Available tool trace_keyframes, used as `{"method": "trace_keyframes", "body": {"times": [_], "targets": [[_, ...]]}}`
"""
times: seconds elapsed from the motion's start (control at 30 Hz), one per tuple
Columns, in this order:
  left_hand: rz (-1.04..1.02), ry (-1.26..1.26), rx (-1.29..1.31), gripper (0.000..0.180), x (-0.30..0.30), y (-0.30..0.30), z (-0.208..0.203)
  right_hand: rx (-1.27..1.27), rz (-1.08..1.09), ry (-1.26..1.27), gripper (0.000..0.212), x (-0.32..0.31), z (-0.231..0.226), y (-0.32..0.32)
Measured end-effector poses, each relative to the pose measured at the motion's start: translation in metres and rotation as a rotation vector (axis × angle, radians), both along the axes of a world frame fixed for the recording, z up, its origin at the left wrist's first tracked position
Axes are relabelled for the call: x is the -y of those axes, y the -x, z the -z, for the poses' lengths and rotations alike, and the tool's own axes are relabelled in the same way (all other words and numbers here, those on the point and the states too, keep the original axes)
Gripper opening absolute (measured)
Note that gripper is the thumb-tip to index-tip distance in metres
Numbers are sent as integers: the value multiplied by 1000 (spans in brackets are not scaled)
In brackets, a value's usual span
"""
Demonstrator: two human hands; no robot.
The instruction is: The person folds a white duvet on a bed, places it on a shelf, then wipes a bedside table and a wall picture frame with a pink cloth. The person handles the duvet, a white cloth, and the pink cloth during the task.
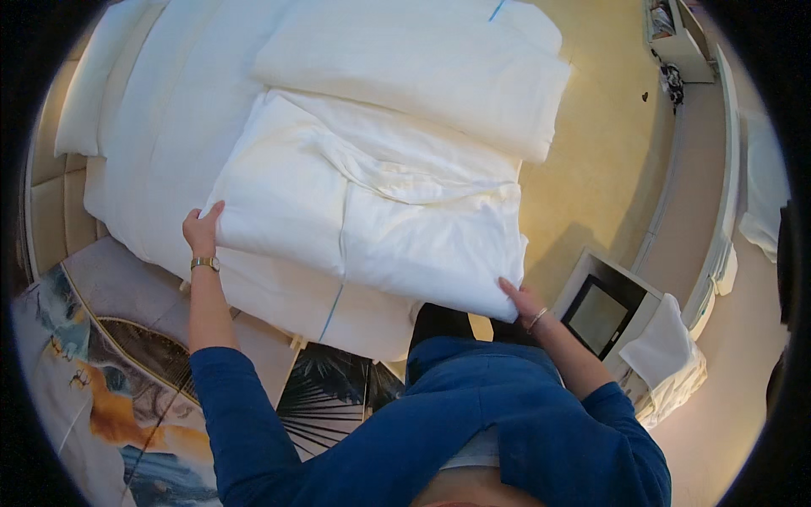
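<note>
A thick piece of folded white bed linen [431, 245] lies across the bed in front of me, with a loose, crumpled roll of cloth on top. My left hand [203, 231] grips its near left corner, thumb on top and fingers tucked beneath the edge. At the near right corner, my right hand [521, 300] pinches the cloth in the same way. The fold between my hands hangs slightly toward me. Under it spreads another white cloth layer [296, 291] with a thin blue line. Farther off lies a second folded white piece [414, 68].
White bedding [177, 110] covers the bed, with pillows [93, 93] against a beige padded headboard [51, 203]. Patterned panels [144, 397] stand at lower left. On my right are a white cabinet with a dark-framed front [601, 314], a draped white cloth [663, 342] and yellowish floor [608, 110].
</note>
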State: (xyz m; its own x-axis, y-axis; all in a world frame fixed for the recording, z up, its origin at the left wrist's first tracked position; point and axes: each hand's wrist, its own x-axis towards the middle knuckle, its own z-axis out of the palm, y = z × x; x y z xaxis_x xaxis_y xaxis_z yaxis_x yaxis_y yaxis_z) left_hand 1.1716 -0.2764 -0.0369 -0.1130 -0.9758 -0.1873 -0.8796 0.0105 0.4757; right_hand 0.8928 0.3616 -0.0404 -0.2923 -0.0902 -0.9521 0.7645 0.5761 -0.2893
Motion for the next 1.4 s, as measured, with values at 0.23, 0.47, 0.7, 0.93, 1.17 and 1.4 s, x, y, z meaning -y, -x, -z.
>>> {"method": "trace_keyframes", "body": {"times": [0.23, 0.47, 0.7, 0.93, 1.17, 1.4], "targets": [[-146, -171, -479, 54, 20, 18, -97, -273, 17, 91, 39, 19, -155, 79], [-273, -246, -522, 34, 20, 18, -115, -277, 68, 35, 38, -9, -172, 77], [-258, -195, -529, 35, 11, 7, -94, -460, 81, 155, 67, -3, -127, 59], [-400, -230, -601, 31, -19, -10, -73, -382, 73, 231, 73, -34, -95, 44], [-401, -189, -605, 39, -21, -4, -71, -393, 47, 265, 71, -26, -101, 71], [-378, -236, -516, 24, 26, 32, -95, -286, 148, 337, 49, -4, -108, 151]]}}
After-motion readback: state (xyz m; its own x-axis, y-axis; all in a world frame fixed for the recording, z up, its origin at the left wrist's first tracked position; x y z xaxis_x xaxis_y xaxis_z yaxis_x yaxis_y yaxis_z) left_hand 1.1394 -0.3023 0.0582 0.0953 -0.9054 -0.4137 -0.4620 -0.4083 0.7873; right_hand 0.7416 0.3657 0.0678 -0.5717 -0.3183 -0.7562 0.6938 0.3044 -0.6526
